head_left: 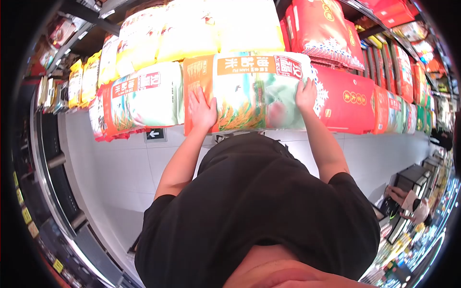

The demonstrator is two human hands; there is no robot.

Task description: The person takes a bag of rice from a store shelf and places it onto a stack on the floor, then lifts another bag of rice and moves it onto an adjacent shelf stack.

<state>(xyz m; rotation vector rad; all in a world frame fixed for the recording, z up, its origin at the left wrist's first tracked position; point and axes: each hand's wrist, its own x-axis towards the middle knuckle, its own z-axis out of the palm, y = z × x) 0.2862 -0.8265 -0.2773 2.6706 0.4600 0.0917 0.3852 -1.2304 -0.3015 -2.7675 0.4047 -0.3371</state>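
Where the row of printed plastic bags [348,98] runs crosswise, a plump orange-and-pale-green plastic bag [240,108] lies with its long axis left to right, the left hand [202,110] spread flat on its orange end, the right hand [306,96] touching its green end, perhaps gripping; I can't tell.

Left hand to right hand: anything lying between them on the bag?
No separate object visible. In the head view, only the printed bag's own surface stretches between the left hand and right hand.
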